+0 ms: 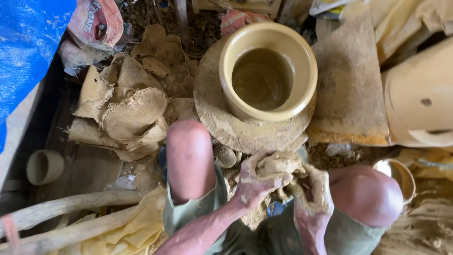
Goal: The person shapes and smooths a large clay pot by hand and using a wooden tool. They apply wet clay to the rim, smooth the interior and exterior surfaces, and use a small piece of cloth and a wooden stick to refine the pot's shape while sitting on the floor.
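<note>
Clay lump (279,164): one, pale and wet, pressed between both hands just below the wheel.
Left hand (257,182): fingers curled around the lump's left side.
Right hand (311,191): fingers wrapped on the lump's right side, fingertips hidden.
Pot (268,71): one, yellowish, upright on the round wheel disc (222,120).
Knees: two, bare.
Small cup (44,166): one, far left.
Cut off: clay vessel (420,94) at right edge.

Pot (268,71) on wheel (222,120), burlap rags (127,113) left of it, clay lump (278,165) in both hands before it
</note>
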